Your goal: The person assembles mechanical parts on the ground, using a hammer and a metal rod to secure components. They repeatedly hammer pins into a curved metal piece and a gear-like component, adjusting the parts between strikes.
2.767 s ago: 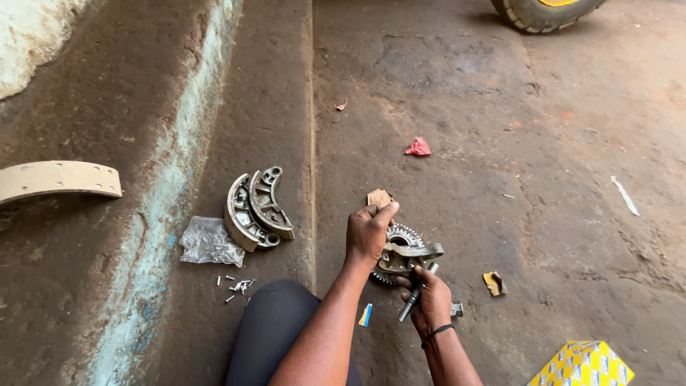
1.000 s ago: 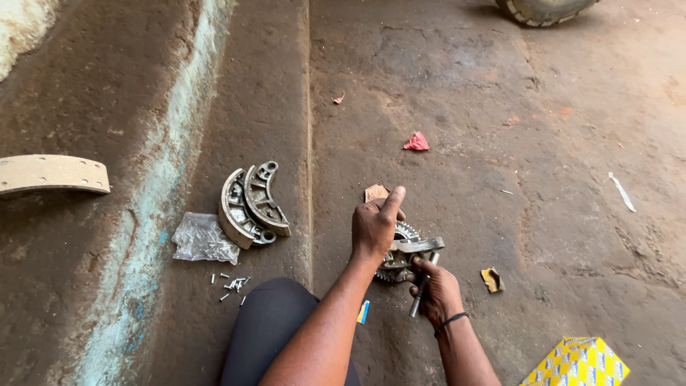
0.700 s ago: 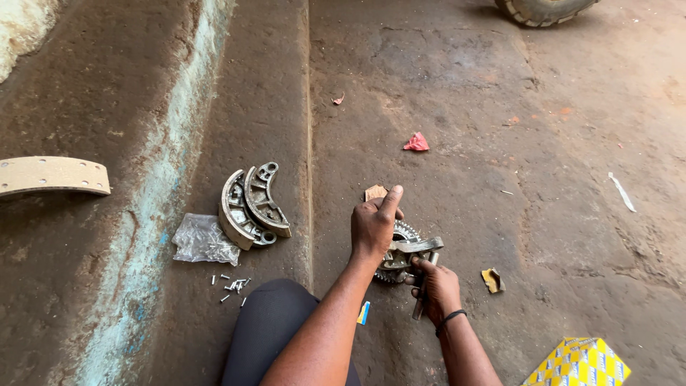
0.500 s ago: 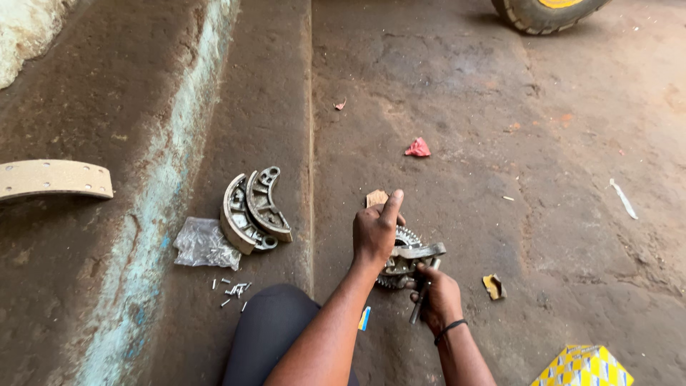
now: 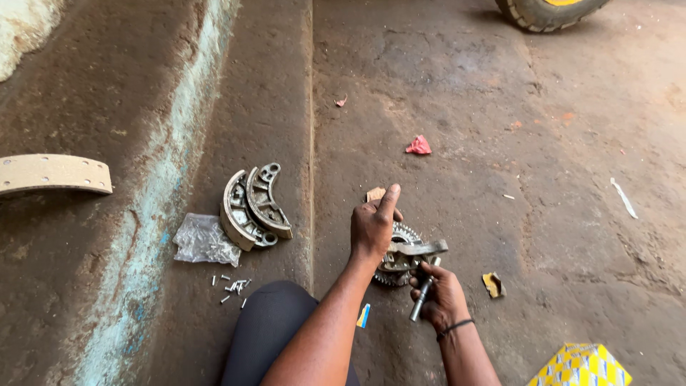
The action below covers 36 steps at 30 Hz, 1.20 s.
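Bare, stained concrete floor (image 5: 500, 107), with a tyre (image 5: 547, 11) at 1 o'clock. Since the earlier frames the view has shifted only slightly; both hands stay on the same toothed metal assembly (image 5: 400, 259), so the work remains at the same stage. Left hand (image 5: 373, 227) presses down on the assembly, index finger extended, other fingers curled, grasp unclear. Right hand (image 5: 441, 294) is closed around a short metal rod tool (image 5: 421, 293) whose upper end meets the assembly's flat arm. Two brake shoes (image 5: 251, 207) lie at 10 o'clock, beside a plastic bag (image 5: 204, 241) and loose rivets (image 5: 232, 287).
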Each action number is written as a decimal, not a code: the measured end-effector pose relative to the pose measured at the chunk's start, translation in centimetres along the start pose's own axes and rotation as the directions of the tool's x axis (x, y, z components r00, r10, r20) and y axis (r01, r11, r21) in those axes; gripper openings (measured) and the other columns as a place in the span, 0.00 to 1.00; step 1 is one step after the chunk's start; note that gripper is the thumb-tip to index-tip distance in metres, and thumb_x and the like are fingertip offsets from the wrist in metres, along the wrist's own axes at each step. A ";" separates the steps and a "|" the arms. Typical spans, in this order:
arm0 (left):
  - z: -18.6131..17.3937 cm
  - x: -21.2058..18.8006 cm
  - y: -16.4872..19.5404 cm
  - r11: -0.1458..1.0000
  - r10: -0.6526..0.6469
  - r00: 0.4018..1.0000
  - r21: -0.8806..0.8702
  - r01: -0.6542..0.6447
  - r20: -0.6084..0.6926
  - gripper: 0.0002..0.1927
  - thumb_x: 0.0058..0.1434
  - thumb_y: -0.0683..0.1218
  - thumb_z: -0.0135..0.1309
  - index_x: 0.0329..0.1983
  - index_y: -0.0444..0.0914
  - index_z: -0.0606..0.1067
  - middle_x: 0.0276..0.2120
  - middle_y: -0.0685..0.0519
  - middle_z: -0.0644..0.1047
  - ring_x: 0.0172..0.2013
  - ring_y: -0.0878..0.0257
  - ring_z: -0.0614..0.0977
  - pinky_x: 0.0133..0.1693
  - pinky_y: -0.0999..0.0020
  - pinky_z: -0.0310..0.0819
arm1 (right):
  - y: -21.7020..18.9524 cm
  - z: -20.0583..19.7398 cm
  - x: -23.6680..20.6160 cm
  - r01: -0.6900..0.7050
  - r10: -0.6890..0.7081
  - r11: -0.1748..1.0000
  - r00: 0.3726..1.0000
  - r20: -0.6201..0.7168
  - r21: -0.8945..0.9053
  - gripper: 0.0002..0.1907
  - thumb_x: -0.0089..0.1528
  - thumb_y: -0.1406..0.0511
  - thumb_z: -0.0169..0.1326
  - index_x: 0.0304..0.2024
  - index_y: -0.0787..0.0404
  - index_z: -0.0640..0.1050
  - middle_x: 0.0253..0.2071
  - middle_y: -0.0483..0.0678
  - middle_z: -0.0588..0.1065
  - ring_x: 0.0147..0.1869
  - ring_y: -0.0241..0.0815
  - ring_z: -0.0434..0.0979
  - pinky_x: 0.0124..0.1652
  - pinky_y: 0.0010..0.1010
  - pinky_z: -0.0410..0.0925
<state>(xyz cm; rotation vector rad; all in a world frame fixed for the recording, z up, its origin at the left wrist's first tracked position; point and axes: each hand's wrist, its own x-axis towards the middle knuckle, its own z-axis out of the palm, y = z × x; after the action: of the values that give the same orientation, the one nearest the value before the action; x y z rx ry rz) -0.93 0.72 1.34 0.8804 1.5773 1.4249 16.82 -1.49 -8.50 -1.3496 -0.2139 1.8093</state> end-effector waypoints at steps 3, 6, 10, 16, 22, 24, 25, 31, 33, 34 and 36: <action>0.1 0.1 -0.1 0.999 -0.010 1.000 0.036 0.010 0.016 0.36 0.60 0.69 0.51 0.15 0.35 0.75 0.14 0.55 0.72 0.21 0.64 0.76 0.29 0.66 0.68 | 0.0 0.1 0.1 0.033 -0.033 0.997 0.999 0.009 -0.069 0.04 0.63 0.68 0.53 0.38 0.63 0.74 0.29 0.48 0.74 0.29 0.41 0.76 0.22 0.29 0.64; 0.2 0.2 -0.1 0.999 0.024 1.000 0.033 -0.025 0.014 0.35 0.61 0.69 0.50 0.15 0.35 0.75 0.14 0.56 0.73 0.22 0.64 0.77 0.30 0.66 0.68 | 0.1 0.1 0.1 0.064 -0.066 0.994 0.998 -0.016 -0.087 0.05 0.63 0.68 0.51 0.39 0.64 0.74 0.30 0.48 0.74 0.29 0.41 0.76 0.22 0.30 0.65; 0.2 0.3 -0.2 0.999 -0.016 1.000 0.039 0.015 0.019 0.34 0.61 0.68 0.51 0.16 0.35 0.76 0.14 0.55 0.72 0.22 0.63 0.76 0.29 0.65 0.68 | 0.3 0.0 -0.1 0.077 -0.081 0.991 0.996 -0.041 -0.109 0.06 0.64 0.67 0.50 0.40 0.65 0.74 0.31 0.50 0.74 0.29 0.42 0.76 0.22 0.29 0.65; -0.2 0.2 -0.2 0.992 -0.072 0.996 0.107 0.067 0.046 0.31 0.61 0.67 0.53 0.18 0.38 0.77 0.14 0.54 0.72 0.20 0.62 0.74 0.27 0.63 0.66 | 0.8 0.1 -0.3 0.118 -0.122 0.987 0.992 -0.031 -0.107 0.07 0.65 0.67 0.49 0.41 0.66 0.74 0.32 0.50 0.75 0.30 0.43 0.78 0.23 0.28 0.65; -0.2 0.1 0.2 0.963 -0.040 0.997 0.267 0.021 0.068 0.26 0.58 0.63 0.56 0.19 0.36 0.78 0.18 0.48 0.79 0.23 0.58 0.80 0.31 0.59 0.72 | 0.4 0.1 -0.4 0.155 -0.156 0.963 0.988 0.013 -0.218 0.08 0.64 0.67 0.51 0.41 0.67 0.75 0.32 0.52 0.76 0.32 0.45 0.81 0.23 0.29 0.66; -0.2 0.1 0.3 0.947 -0.082 0.994 0.316 0.054 0.078 0.26 0.58 0.62 0.57 0.20 0.35 0.77 0.21 0.47 0.80 0.25 0.56 0.81 0.33 0.58 0.73 | 0.3 0.2 -0.5 0.159 -0.162 0.959 0.987 0.005 -0.236 0.08 0.64 0.67 0.52 0.41 0.68 0.75 0.32 0.51 0.76 0.32 0.46 0.82 0.22 0.30 0.66; -0.1 0.0 0.2 0.951 -0.067 0.996 0.305 0.043 0.067 0.23 0.57 0.61 0.57 0.24 0.36 0.78 0.25 0.46 0.81 0.28 0.57 0.81 0.36 0.59 0.74 | 0.4 0.3 -0.5 0.160 -0.166 0.960 0.986 -0.005 -0.228 0.08 0.64 0.67 0.52 0.41 0.68 0.75 0.32 0.51 0.76 0.32 0.46 0.82 0.23 0.30 0.67; 0.0 -0.7 -0.3 0.930 -0.359 0.931 0.058 0.363 -0.064 0.29 0.54 0.56 0.60 0.53 0.34 0.73 0.52 0.40 0.79 0.47 0.54 0.81 0.48 0.57 0.76 | 1.0 0.7 -0.7 0.170 -0.174 0.975 0.985 -0.019 -0.144 0.08 0.65 0.67 0.51 0.42 0.68 0.75 0.33 0.51 0.76 0.32 0.45 0.82 0.23 0.29 0.67; -0.1 -0.9 -0.3 0.861 -0.509 0.860 0.003 0.509 -0.018 0.40 0.51 0.56 0.64 0.62 0.30 0.66 0.58 0.35 0.75 0.53 0.50 0.79 0.53 0.54 0.75 | 1.2 0.8 -0.7 0.175 -0.176 0.977 0.984 0.003 -0.119 0.08 0.65 0.67 0.50 0.42 0.67 0.74 0.34 0.52 0.76 0.32 0.45 0.82 0.23 0.28 0.67; -0.3 -0.9 -0.2 0.866 -0.499 0.866 0.072 0.495 0.045 0.47 0.49 0.55 0.65 0.65 0.28 0.60 0.59 0.33 0.73 0.55 0.48 0.79 0.54 0.54 0.76 | 1.3 0.8 -0.8 0.176 -0.177 0.978 0.984 -0.001 -0.109 0.08 0.65 0.67 0.50 0.42 0.67 0.74 0.34 0.52 0.77 0.31 0.45 0.81 0.23 0.28 0.67; -0.8 -1.1 0.0 0.867 -0.489 0.855 0.204 0.454 0.175 0.60 0.44 0.54 0.67 0.71 0.25 0.48 0.60 0.28 0.70 0.58 0.44 0.80 0.56 0.54 0.80 | 1.3 0.9 -0.9 0.176 -0.178 0.980 0.984 -0.015 -0.091 0.08 0.65 0.67 0.49 0.43 0.67 0.74 0.34 0.52 0.77 0.31 0.45 0.81 0.22 0.29 0.67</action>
<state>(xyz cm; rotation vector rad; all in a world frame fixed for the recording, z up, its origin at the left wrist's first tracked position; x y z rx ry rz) -1.24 -0.62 1.52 0.6470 1.6064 0.8324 15.38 -2.63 -8.30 -1.3675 -0.3947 1.6515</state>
